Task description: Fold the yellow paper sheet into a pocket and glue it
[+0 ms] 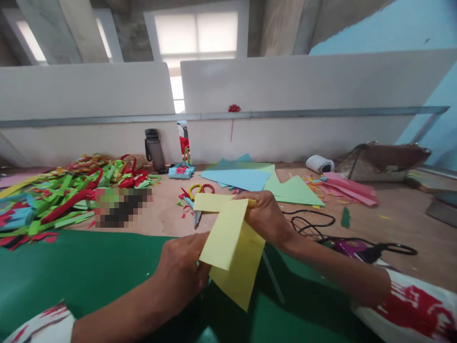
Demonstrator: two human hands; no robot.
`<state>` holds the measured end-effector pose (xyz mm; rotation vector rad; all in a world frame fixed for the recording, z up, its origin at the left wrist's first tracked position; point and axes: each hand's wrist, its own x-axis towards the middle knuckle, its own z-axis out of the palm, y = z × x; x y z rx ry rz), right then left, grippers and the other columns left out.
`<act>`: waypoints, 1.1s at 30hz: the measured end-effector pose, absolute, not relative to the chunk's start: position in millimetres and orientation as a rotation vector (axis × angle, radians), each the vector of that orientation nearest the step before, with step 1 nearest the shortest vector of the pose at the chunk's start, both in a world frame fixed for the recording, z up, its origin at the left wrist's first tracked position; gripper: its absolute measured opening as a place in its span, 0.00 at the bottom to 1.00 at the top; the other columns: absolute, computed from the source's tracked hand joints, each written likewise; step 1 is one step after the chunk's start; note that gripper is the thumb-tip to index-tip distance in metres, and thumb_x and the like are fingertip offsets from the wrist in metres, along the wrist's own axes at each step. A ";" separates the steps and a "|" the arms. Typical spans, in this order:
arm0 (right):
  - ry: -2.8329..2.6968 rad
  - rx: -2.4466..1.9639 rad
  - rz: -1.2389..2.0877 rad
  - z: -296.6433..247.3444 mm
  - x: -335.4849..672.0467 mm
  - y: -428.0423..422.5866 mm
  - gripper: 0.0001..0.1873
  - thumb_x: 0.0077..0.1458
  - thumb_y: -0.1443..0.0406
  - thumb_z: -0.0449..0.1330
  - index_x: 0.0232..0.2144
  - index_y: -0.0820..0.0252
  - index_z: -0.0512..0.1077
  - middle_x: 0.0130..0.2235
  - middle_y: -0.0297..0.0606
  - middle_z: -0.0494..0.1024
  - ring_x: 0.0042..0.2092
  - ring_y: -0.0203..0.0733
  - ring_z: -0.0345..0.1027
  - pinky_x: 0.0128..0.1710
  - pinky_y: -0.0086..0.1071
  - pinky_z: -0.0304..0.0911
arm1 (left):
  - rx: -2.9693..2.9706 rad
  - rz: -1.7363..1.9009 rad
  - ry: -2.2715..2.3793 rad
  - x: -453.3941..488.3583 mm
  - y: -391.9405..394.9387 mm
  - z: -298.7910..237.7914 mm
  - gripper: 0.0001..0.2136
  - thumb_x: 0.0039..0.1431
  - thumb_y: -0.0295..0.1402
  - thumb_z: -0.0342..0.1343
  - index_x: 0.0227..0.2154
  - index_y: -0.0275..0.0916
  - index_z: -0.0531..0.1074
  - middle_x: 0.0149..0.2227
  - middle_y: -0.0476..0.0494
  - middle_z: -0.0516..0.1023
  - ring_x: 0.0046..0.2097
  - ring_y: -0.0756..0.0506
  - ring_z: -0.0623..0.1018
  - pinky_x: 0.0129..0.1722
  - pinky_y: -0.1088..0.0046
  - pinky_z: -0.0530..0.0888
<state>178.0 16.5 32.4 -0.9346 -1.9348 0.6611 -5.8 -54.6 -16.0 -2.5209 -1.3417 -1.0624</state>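
Note:
Both my hands hold a folded sheet of yellow paper [228, 243] above a large green sheet [71, 271] on the table. My left hand [182, 274] pinches the paper's lower left edge, fingers closed. My right hand [266, 216] grips its upper right part, fingers closed over the fold. Yellow-handled scissors [198, 195] lie on the table just beyond the paper.
A heap of red, green and blue paper strips [64, 190] lies at the left. Blue and green sheets [250, 178] lie behind, pink paper [348, 188] to the right. A dark bottle [154, 150], a tape roll [319, 164], a glue gun with a black cable [353, 247] and white partition boards [303, 95] surround the table.

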 end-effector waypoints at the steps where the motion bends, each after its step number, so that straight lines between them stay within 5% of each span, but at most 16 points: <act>1: -1.954 -0.902 0.525 33.6 179.7 12.8 0.08 0.46 0.70 0.56 0.26 0.59 0.75 0.29 0.34 0.78 0.32 0.39 0.70 0.34 0.31 0.60 | -2.448 -1.088 -1.265 -5.9 -55.7 -13.9 0.08 0.53 0.27 0.48 0.36 0.36 0.67 0.28 0.43 0.76 0.28 0.47 0.75 0.26 0.75 0.67; 3: -2.006 -0.841 0.246 35.6 181.7 5.8 0.08 0.45 0.72 0.55 0.25 0.58 0.74 0.28 0.32 0.78 0.33 0.39 0.69 0.42 0.37 0.56 | -2.323 -1.104 -1.128 -6.4 -59.0 -8.4 0.12 0.53 0.30 0.50 0.41 0.34 0.64 0.29 0.41 0.76 0.29 0.45 0.75 0.26 0.73 0.67; 8: -2.038 -0.717 -0.027 36.1 182.4 -6.5 0.07 0.45 0.73 0.55 0.27 0.58 0.71 0.28 0.31 0.77 0.33 0.38 0.69 0.49 0.40 0.46 | -2.246 -0.972 -0.937 -8.2 -70.7 1.4 0.03 0.54 0.25 0.48 0.31 0.34 0.66 0.21 0.45 0.70 0.23 0.47 0.69 0.22 0.72 0.63; 18: -1.928 -0.762 0.143 23.1 177.5 -10.6 0.05 0.50 0.66 0.56 0.23 0.55 0.69 0.27 0.29 0.75 0.33 0.39 0.69 0.54 0.41 0.43 | -2.269 -0.912 -0.722 -1.7 -81.1 5.0 0.09 0.51 0.21 0.44 0.33 0.30 0.68 0.21 0.43 0.69 0.21 0.47 0.66 0.20 0.71 0.63; 25: -1.877 -0.731 0.214 22.0 176.7 -11.5 0.06 0.49 0.68 0.59 0.30 0.53 0.74 0.31 0.30 0.77 0.36 0.39 0.70 0.56 0.43 0.41 | -2.287 -0.895 -0.739 -2.2 -81.9 2.5 0.08 0.52 0.21 0.44 0.32 0.31 0.67 0.20 0.44 0.68 0.21 0.48 0.64 0.20 0.72 0.61; 33: -1.842 -0.753 0.204 26.7 179.6 -15.0 0.07 0.46 0.71 0.59 0.28 0.53 0.73 0.31 0.30 0.79 0.41 0.43 0.71 0.57 0.46 0.38 | -2.218 -0.907 -0.831 -0.3 -76.6 -1.5 0.06 0.51 0.21 0.47 0.32 0.30 0.67 0.22 0.42 0.71 0.22 0.46 0.68 0.20 0.70 0.65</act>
